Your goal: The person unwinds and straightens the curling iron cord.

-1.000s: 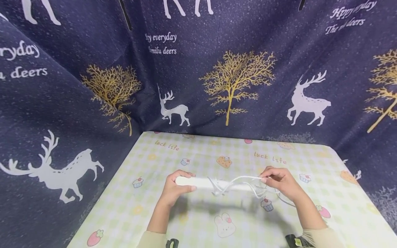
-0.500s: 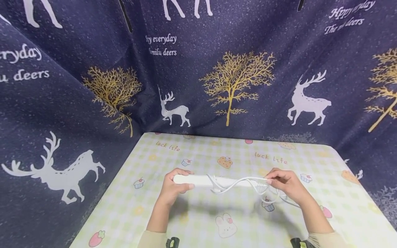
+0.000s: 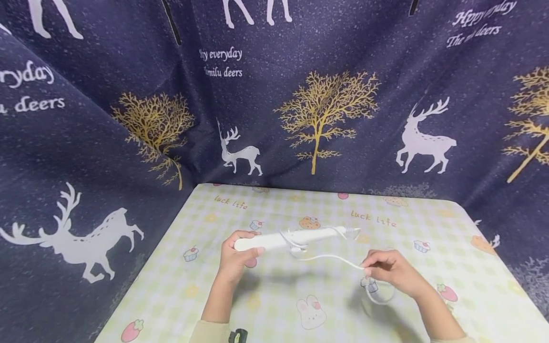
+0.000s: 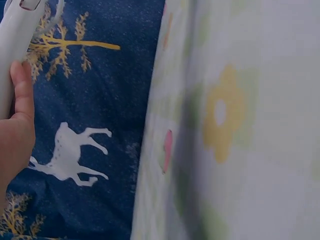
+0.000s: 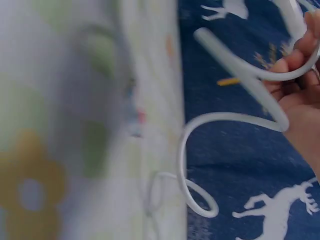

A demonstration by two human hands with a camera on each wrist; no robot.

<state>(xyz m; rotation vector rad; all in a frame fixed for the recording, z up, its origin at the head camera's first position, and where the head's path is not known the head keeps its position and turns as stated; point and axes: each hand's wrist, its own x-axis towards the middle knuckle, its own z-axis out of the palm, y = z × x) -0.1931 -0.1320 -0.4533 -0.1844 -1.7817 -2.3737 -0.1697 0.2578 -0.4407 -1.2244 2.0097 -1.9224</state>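
Observation:
A long, slim white bar-shaped appliance (image 3: 317, 235) with rounded ends is held above the table, its far right end tilted slightly up. My left hand (image 3: 233, 261) grips its left end, thumb along the near side. In the left wrist view, part of the white bar (image 4: 14, 45) shows above the fingers. A thin white cord (image 3: 332, 257) wraps round the bar's middle and runs to my right hand (image 3: 395, 272), which pinches it between thumb and fingers. More cord (image 5: 220, 116) hangs in loose loops below that hand in the right wrist view.
A checked tablecloth (image 3: 261, 309) with printed cakes, strawberries and a rabbit covers the table. Dark blue fabric (image 3: 266, 109) with deer and trees stands behind the table and along its left side.
My right hand has moved down, towards me, drawing the cord away from the bar's right end. That end has swung up and away, and fewer cord loops cross the bar.

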